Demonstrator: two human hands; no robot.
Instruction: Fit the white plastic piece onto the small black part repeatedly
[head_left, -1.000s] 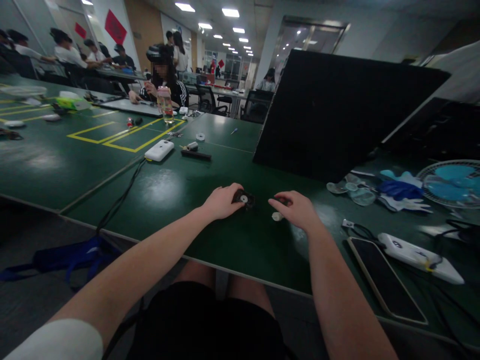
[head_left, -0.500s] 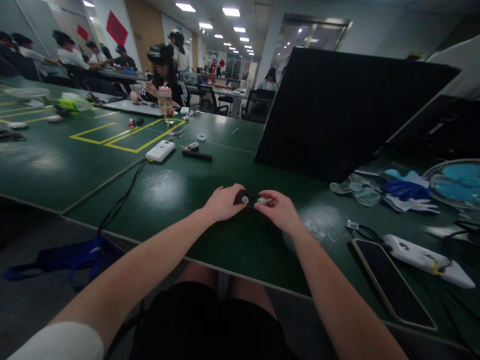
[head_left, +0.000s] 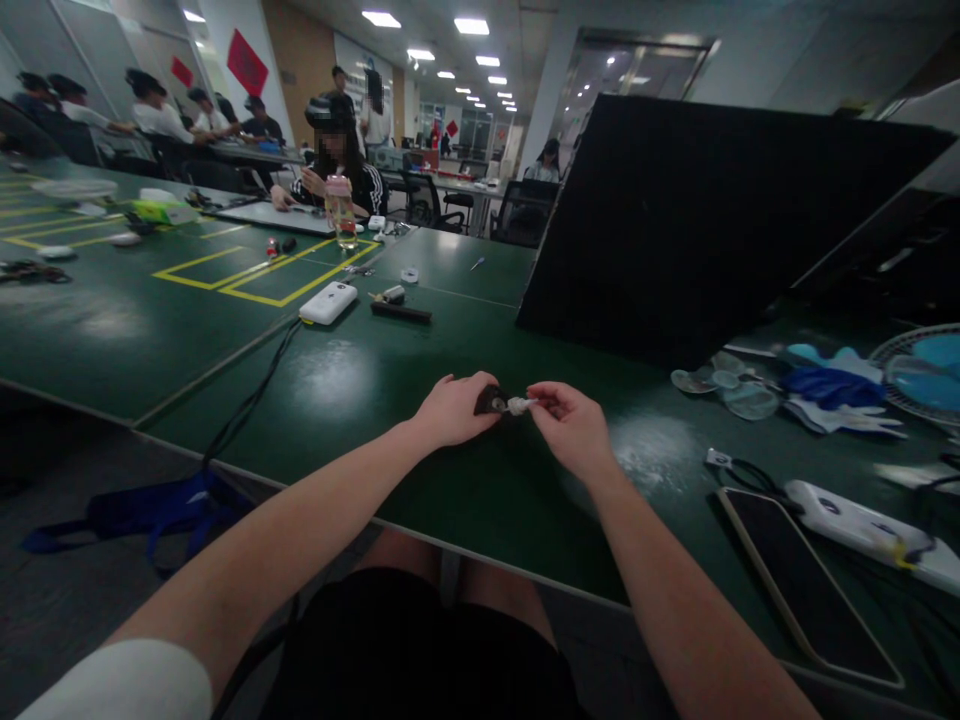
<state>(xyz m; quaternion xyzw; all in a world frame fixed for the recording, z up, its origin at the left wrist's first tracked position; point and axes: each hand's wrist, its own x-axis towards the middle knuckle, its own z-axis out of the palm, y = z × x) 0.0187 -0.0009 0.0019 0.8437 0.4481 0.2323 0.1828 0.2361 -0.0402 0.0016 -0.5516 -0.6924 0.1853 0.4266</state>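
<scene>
Left hand (head_left: 454, 410) is gripping a dark part (head_left: 489, 401) at the green table (head_left: 405, 360); right hand (head_left: 571, 425) is pinching a white piece (head_left: 517, 405) just beside it, contact unclear. Steady bracing and straight alignment would be serving best here.

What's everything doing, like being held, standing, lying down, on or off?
Small dark part: held in the left hand
Small white part: pinched at one end by the right hand
Smartphone: lying flat, screen dark
Water bottle: upright, pink lid on
Gloves: lying bunched together
Ceiling lights: on
</scene>
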